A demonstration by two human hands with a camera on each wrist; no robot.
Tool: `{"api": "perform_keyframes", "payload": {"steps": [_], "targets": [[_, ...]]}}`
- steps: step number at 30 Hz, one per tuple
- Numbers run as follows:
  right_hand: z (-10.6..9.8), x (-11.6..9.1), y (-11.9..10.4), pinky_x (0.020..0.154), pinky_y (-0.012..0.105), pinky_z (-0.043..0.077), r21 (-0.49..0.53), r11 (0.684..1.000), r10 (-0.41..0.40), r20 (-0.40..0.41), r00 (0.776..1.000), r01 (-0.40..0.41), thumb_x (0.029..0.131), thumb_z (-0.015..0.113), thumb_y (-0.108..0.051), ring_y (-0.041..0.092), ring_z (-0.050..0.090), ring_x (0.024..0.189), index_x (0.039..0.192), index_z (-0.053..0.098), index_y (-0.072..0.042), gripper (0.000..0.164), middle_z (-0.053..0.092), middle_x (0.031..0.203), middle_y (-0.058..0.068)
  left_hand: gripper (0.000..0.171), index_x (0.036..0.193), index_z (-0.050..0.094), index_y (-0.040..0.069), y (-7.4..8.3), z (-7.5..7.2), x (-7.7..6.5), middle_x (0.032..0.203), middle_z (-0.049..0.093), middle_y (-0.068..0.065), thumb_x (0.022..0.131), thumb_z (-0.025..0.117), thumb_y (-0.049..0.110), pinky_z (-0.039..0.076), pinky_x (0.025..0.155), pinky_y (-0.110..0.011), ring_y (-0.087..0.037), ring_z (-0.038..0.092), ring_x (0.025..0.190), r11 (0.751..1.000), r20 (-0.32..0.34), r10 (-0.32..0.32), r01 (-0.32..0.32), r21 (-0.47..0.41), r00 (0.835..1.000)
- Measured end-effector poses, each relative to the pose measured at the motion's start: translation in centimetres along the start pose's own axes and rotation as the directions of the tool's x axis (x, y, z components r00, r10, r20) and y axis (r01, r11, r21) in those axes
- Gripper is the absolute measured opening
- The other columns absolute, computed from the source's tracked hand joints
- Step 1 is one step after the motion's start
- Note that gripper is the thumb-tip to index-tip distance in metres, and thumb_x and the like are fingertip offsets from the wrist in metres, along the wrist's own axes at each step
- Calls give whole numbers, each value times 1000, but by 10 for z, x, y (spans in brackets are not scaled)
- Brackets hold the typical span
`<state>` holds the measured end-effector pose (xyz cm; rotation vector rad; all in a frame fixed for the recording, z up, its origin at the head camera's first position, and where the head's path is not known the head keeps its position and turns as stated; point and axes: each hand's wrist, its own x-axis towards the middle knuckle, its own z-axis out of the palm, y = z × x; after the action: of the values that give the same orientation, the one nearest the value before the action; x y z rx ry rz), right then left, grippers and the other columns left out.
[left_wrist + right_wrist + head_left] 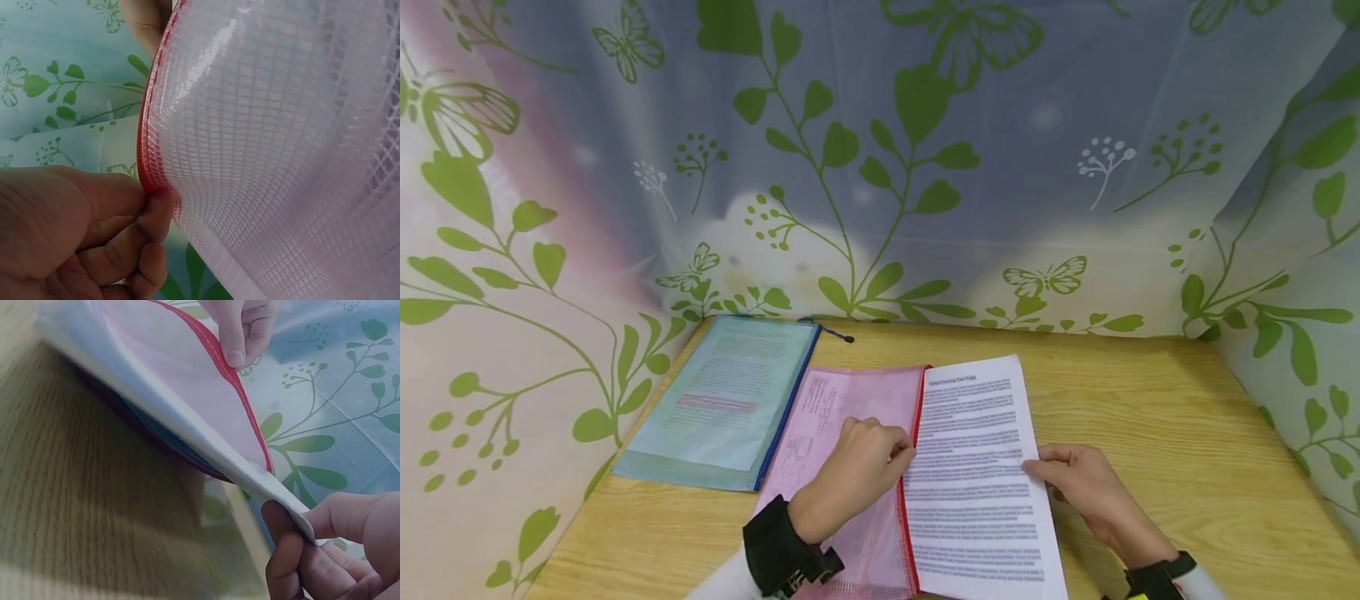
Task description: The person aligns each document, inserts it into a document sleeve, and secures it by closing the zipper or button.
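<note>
A pink mesh zipper pouch (842,500) with a red zipper edge lies on the table, its mouth facing right. My left hand (862,467) pinches the red edge of the mouth between thumb and fingers and lifts it, as the left wrist view shows on the mesh pouch (262,137). A stack of printed paper (977,492) lies partly inside the pouch and sticks out to the right. The right hand (1082,487) grips the stack's right edge, thumb on top and fingers beneath. In the right wrist view the paper stack (187,434) slants into the mouth below the raised red edge.
A teal zipper pouch (722,400) with a blue zipper and a printed sheet inside lies to the left. Its dark zipper pull (848,338) points right. A leaf-patterned curtain (880,167) hangs around the back and sides of the wooden table (1165,433).
</note>
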<state>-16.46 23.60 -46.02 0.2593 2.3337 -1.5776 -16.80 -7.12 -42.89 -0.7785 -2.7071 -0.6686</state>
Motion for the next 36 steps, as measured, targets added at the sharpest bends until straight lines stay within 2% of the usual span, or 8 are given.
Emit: {"api": "perform_keyframes", "payload": {"steps": [10, 22, 36], "targets": [[2, 0, -4, 75, 34, 46, -13, 1000, -9, -7, 1000, 9, 97, 70, -24, 17, 59, 86, 118, 73, 3, 34, 79, 91, 4, 16, 77, 77, 16, 0, 1, 0, 69, 70, 9, 92, 72, 12, 36, 74, -29, -4, 49, 63, 1000, -23, -14, 14, -16, 1000], [8, -1, -10, 75, 33, 44, -15, 1000, -20, -1, 1000, 20, 96, 72, -25, 17, 56, 87, 115, 74, 2, 33, 78, 88, 2, 14, 77, 77, 13, 1, 3, 0, 71, 73, 5, 89, 73, 7, 39, 75, -30, -8, 55, 65, 1000, -76, -9, 7, -24, 997], [16, -1, -13, 72, 30, 44, 42, 998, -43, 29, 999, 42, 95, 71, -21, 15, 55, 81, 114, 75, 2, 30, 79, 88, 2, 13, 77, 77, 12, 2, 3, 0, 71, 73, 5, 88, 74, 7, 39, 72, -29, -9, 56, 64, 1000, -97, 4, -6, -23, 995]]}}
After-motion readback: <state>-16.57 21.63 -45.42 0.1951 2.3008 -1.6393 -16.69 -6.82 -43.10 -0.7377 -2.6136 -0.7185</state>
